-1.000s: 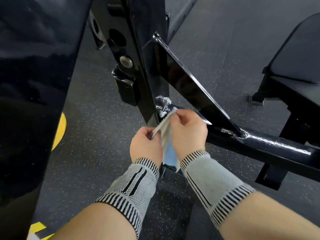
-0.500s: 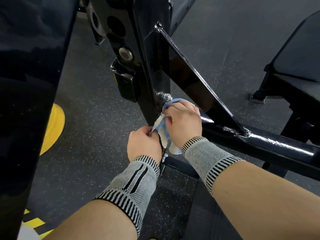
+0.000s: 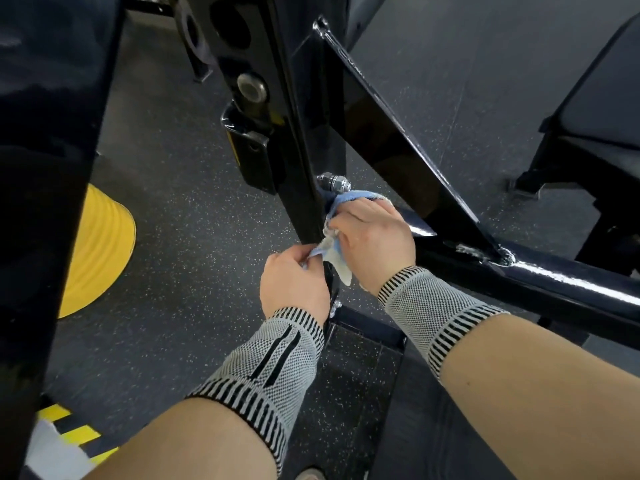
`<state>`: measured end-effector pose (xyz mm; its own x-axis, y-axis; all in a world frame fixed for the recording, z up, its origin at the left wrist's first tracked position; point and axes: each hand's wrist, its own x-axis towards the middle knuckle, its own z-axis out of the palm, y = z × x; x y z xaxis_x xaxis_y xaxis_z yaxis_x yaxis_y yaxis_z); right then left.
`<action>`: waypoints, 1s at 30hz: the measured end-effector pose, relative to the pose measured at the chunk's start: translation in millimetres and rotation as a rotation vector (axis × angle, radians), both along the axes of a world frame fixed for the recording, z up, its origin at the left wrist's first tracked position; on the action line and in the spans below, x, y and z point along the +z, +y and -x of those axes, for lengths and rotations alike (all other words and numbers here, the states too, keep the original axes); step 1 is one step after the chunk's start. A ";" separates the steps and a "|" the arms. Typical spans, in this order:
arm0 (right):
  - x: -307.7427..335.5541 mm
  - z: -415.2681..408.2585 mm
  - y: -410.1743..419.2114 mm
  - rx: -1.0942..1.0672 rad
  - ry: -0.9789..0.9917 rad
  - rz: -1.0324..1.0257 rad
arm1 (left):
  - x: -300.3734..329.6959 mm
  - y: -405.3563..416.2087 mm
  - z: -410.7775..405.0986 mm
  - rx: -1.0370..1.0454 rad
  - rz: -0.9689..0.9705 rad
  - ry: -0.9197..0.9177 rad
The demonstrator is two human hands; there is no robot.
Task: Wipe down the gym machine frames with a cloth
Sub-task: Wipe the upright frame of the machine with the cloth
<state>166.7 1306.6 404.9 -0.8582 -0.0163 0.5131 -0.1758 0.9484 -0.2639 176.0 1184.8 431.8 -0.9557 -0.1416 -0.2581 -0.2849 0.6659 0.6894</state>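
Shifted slightly up along the frame since 0.5 s ago: right hand (image 3: 375, 242), now closer under the silver bolt (image 3: 334, 183), with more blue cloth (image 3: 337, 230) bunched above the knuckles. Left hand (image 3: 294, 284) stayed low beside the upright post (image 3: 287, 133).

Counted: 2 hands, 1 cloth, 2 knitted grey-and-black wrist supports (image 3: 268, 372), 1 silver bolt, 1 round pin (image 3: 251, 88) on the post, 1 diagonal brace (image 3: 408, 133), 1 low horizontal bar (image 3: 561, 282).

Right hand curled around the bunched cloth, pressing it against the base of the post just below the bolt. Left hand pinched the cloth's lower, paler corner between thumb and fingertips. Cloth stretched between both hands, touching the black frame where post and bar met.

Underfoot: dark rubber gym floor (image 3: 180, 237) speckled with pale flecks. 1 yellow curved marking (image 3: 100, 251) at left, yellow-and-black hazard stripes (image 3: 74, 434) in the lower left corner. Glossy black panel (image 3: 45, 168) filling the left edge; dark padded bench (image 3: 602, 109) at upper right.
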 end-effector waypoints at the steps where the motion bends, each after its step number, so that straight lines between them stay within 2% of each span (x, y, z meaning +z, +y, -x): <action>1: 1.4 0.8 -3.4 -0.023 -0.021 0.032 | -0.6 -0.7 0.6 -0.001 0.008 -0.004; 5: 7.5 -10.3 7.3 0.065 -0.029 -0.052 | -2.9 -3.7 -1.1 -0.009 0.017 -0.003; 7: 6.8 -26.7 16.0 0.092 0.005 0.031 | -1.7 -2.7 -2.8 -0.043 0.052 0.010; 9: 6.5 -36.9 15.3 0.019 0.019 0.103 | 2.3 -0.7 -4.3 -0.049 0.091 0.031; 12: 0.1 -23.6 6.9 -0.027 -0.087 -0.038 | 6.8 -0.9 -2.6 0.026 0.118 0.051; 14: 3.4 -10.8 -0.2 -0.058 -0.187 -0.109 | 6.8 0.8 -0.9 0.078 0.093 0.060; 17: 7.5 -6.7 -3.6 -0.071 -0.286 -0.083 | 5.8 9.2 -4.4 0.092 0.076 0.022; 20: 7.1 -12.1 6.7 0.058 -0.238 -0.145 | 4.1 12.2 -8.2 0.144 0.047 -0.004; 22: 11.1 -12.9 9.1 0.027 -0.254 -0.095 | 5.4 9.7 -6.6 0.181 -0.055 0.018; 24: 17.4 -12.0 7.4 -0.092 -0.253 0.006 | 8.8 10.0 -6.8 0.077 -0.109 0.063; 26: 21.3 -14.6 6.1 -0.137 -0.218 0.050 | 9.1 10.1 -9.3 -0.133 -0.034 0.141; 28: 16.7 -19.5 11.7 -0.119 -0.222 -0.023 | -0.1 9.7 -13.1 -0.371 0.150 0.220; 30: 10.5 -24.9 19.5 -0.102 -0.249 -0.075 | -8.9 12.0 -12.0 -0.493 0.350 0.177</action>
<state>191.6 1326.1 415.4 -0.9568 0.0468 0.2870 -0.0167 0.9764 -0.2152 188.1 1196.8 422.9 -0.9542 0.2790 -0.1084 0.2114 0.8846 0.4158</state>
